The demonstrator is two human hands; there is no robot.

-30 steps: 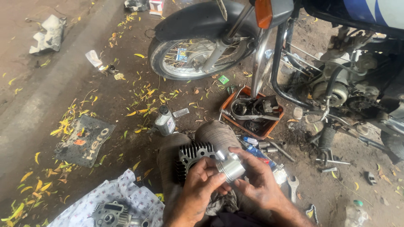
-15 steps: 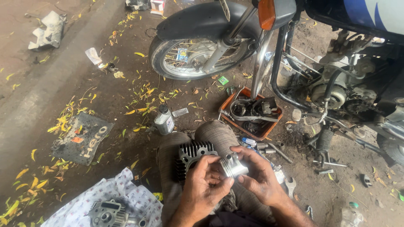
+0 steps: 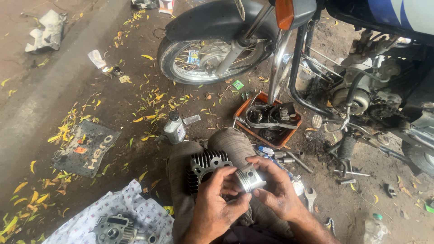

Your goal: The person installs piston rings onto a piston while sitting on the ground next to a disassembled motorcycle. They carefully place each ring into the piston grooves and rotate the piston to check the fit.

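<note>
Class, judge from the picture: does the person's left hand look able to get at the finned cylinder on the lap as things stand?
Probably yes. The left hand sits just below the finned cylinder with nothing between them, though its fingers are now on the piston, shared with the right hand.

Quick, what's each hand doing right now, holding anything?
Left hand: fingers closed on the piston.
Right hand: also gripping the piston, from the other side.
</note>
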